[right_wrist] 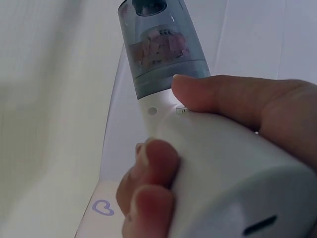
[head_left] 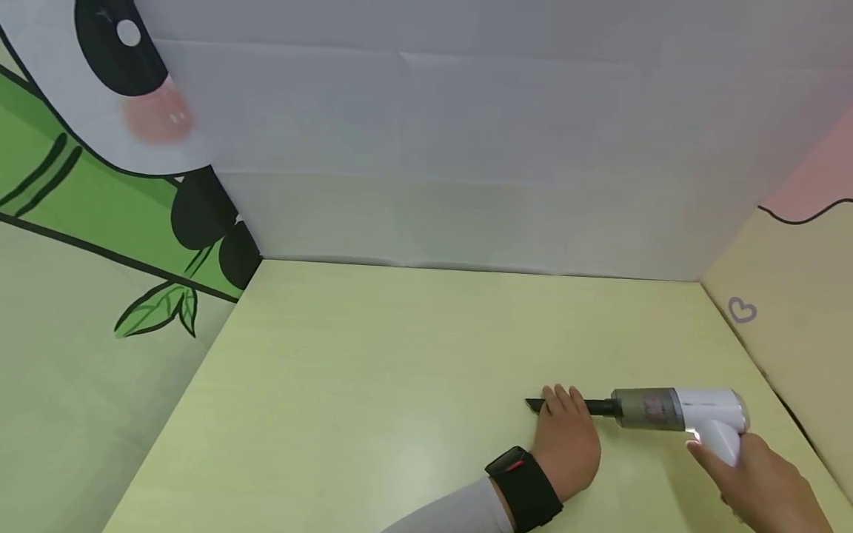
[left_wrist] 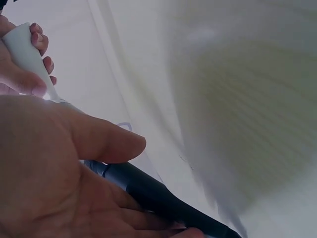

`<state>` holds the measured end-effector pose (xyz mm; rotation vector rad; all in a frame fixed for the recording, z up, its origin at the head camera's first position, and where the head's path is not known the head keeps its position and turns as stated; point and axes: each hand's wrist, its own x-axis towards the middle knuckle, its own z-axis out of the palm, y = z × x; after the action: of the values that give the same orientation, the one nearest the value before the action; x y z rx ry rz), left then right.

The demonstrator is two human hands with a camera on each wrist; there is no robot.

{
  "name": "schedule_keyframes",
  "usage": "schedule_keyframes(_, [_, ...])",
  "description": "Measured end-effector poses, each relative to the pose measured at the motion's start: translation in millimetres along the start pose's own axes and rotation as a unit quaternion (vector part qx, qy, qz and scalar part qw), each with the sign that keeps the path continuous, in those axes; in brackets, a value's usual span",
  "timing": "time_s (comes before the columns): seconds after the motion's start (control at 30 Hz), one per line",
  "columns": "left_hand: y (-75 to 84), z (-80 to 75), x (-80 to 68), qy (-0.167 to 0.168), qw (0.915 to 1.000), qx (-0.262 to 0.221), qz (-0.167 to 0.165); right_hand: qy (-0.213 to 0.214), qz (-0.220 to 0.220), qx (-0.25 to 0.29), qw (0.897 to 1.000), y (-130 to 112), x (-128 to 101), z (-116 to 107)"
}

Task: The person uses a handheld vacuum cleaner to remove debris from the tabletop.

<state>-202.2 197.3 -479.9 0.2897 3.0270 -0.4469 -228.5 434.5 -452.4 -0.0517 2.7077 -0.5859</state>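
Note:
A white handheld vacuum cleaner (head_left: pixel 709 407) with a see-through grey dust cup (right_wrist: pixel 166 47) is held above the light yellow table. Its pistol-style handle (head_left: pixel 720 442) is gripped by my right hand (head_left: pixel 766 481). In the right wrist view, the thumb (right_wrist: pixel 213 94) lies by a small switch, next to a lit spot. Pinkish scraps (right_wrist: pixel 163 47) show inside the cup. My left hand (head_left: pixel 566 444) lies across the black crevice nozzle (left_wrist: pixel 143 188), its fingers laid fairly straight along it. The left thumb (left_wrist: pixel 111 141) stands apart from the nozzle.
The pale yellow table (head_left: pixel 333 370) is bounded by a plain grey-white back panel (head_left: pixel 466 163). A left panel (head_left: pixel 80 370) carries a printed bamboo and animal picture. On the right panel (head_left: pixel 786 296) a small purple heart is printed. A black band (head_left: pixel 526 485) circles the left wrist.

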Motion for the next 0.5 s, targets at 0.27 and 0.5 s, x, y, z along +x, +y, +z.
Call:
schedule_keyframes(0.27, [-17.8,4.9,-9.6,-0.018,0.9996,-0.001,-0.021,-0.018,0.003,0.022,1.000,-22.6,-4.9,3.8])
schedule_keyframes(0.5, [-44.5,13.4,-12.8,0.035,0.9986,0.020,-0.034,-0.031,0.002,0.049,0.998,-36.9,1.2,3.2])
